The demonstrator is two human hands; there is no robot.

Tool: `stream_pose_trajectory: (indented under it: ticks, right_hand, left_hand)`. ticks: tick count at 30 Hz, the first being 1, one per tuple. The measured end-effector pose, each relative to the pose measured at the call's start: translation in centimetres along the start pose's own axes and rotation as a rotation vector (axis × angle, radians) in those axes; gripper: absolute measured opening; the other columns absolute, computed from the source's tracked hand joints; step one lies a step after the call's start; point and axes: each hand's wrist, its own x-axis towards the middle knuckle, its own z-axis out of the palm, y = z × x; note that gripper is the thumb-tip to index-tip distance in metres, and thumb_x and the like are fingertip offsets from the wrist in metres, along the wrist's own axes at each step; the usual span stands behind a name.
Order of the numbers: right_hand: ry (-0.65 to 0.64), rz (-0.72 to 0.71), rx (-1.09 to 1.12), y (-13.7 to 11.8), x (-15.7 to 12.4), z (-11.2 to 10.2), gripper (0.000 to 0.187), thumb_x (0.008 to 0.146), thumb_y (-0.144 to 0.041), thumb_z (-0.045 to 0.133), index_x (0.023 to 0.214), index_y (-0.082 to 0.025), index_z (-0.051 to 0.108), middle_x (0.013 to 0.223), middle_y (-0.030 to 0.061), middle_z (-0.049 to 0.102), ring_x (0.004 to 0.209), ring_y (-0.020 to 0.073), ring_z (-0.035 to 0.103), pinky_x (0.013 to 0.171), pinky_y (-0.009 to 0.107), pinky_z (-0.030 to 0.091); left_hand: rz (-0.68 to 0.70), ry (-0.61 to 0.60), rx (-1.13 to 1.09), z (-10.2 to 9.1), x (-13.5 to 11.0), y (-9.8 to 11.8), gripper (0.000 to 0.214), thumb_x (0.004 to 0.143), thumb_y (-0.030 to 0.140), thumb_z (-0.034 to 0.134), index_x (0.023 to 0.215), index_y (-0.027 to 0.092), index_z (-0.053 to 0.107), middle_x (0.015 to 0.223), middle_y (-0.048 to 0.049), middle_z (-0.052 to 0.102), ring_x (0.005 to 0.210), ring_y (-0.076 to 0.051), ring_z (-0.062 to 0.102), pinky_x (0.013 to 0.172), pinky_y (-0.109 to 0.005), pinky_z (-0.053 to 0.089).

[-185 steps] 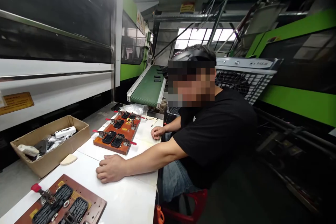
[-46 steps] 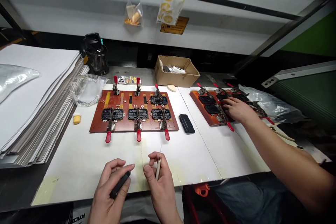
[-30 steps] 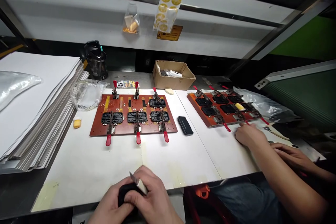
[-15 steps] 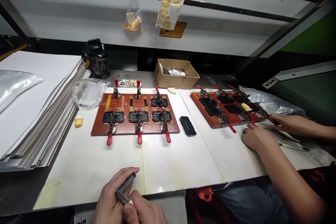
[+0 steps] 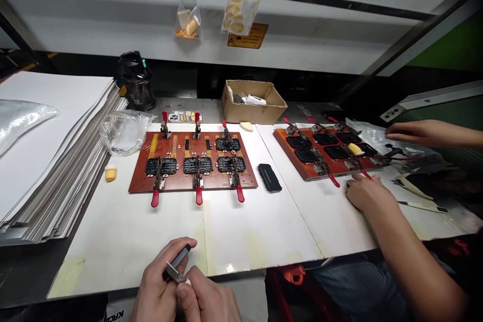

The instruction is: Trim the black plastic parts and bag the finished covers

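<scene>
Close to the table's front edge, my left hand (image 5: 156, 282) is closed around a small dark, flat-sided plastic part (image 5: 181, 257), seen nearly edge-on. My right hand (image 5: 213, 299) pinches a small metal blade (image 5: 174, 272) that has a pale end by the fingers. The blade lies against the near end of the dark part; exact contact is hard to make out. Beyond my hands is a red-brown fixture board (image 5: 177, 188) with several red-handled toggle clamps (image 5: 198, 196) and black plastic parts (image 5: 198, 165) under some of them. A loose black part (image 5: 269, 177) rests to its right.
A co-worker's hands (image 5: 368, 193) are at a second fixture board (image 5: 315, 173) on the right. Stacked white sheets (image 5: 56, 161) stand at left, near a yellow finger cot-like piece (image 5: 110, 174). Behind are a cardboard box (image 5: 260, 110) and a dark jug (image 5: 138, 83).
The dark part and blade have shifted slightly left and tilted a little in my hands. The co-worker's far hand has lifted away from the right board. The whole view has shifted slightly.
</scene>
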Motion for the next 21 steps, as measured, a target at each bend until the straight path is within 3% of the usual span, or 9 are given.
stream_pose_trajectory:
  ticks: [6, 10, 14, 18, 21]
  right_hand:
    - [-0.008, 0.061, 0.112, 0.1, 0.7, -1.5, 0.046, 0.104, -0.057, 0.030, 0.076, -0.023, 0.043, 0.054, -0.0040, 0.041, 0.045, 0.0129, 0.030, 0.052, 0.032, 0.012]
    - [0.011, 0.149, 0.232, 0.8, 1.8, -3.5, 0.047, 0.105, -0.058, 0.029, 0.075, -0.023, 0.037, 0.059, -0.0034, 0.042, 0.053, 0.0128, 0.032, 0.053, 0.029, 0.016]
    - [-0.048, 0.179, 0.327, 0.4, 2.5, -5.4, 0.046, 0.105, -0.058, 0.029, 0.076, -0.023, 0.035, 0.064, -0.0029, 0.042, 0.058, 0.0127, 0.034, 0.054, 0.026, 0.021]
    - [-0.179, 0.036, 0.290, -0.8, 1.9, -4.3, 0.048, 0.103, -0.060, 0.031, 0.077, -0.022, 0.042, 0.061, -0.0026, 0.044, 0.052, 0.0117, 0.034, 0.052, 0.028, 0.016]
    - [-0.137, 0.001, 0.188, -1.1, 1.3, -2.2, 0.050, 0.101, -0.062, 0.031, 0.077, -0.022, 0.049, 0.058, -0.0011, 0.051, 0.047, 0.0123, 0.039, 0.051, 0.029, 0.014]
  left_hand:
    - [-0.017, 0.113, 0.022, 0.5, -0.2, 0.7, 0.030, 0.091, 0.025, 0.060, 0.117, 0.026, 0.074, 0.129, -0.0028, 0.067, 0.123, -0.021, 0.062, 0.103, -0.020, 0.049]
    - [-0.030, 0.161, 0.036, 0.8, -0.3, 1.1, 0.026, 0.095, 0.043, 0.063, 0.109, 0.025, 0.077, 0.121, -0.0045, 0.071, 0.119, -0.024, 0.064, 0.103, -0.025, 0.051]
    - [-0.013, 0.127, 0.086, 0.5, -0.2, 0.7, 0.026, 0.098, 0.042, 0.060, 0.112, 0.027, 0.075, 0.125, -0.0036, 0.069, 0.121, -0.022, 0.063, 0.105, -0.022, 0.049]
    - [0.052, 0.043, 0.107, 0.1, 0.1, -0.2, 0.031, 0.097, 0.027, 0.058, 0.125, 0.028, 0.070, 0.133, -0.0034, 0.065, 0.126, -0.021, 0.061, 0.107, -0.022, 0.048]
    - [0.054, 0.001, 0.034, 0.0, 0.2, -0.4, 0.037, 0.094, 0.020, 0.057, 0.129, 0.028, 0.068, 0.137, -0.0051, 0.062, 0.131, -0.024, 0.058, 0.106, -0.025, 0.051]
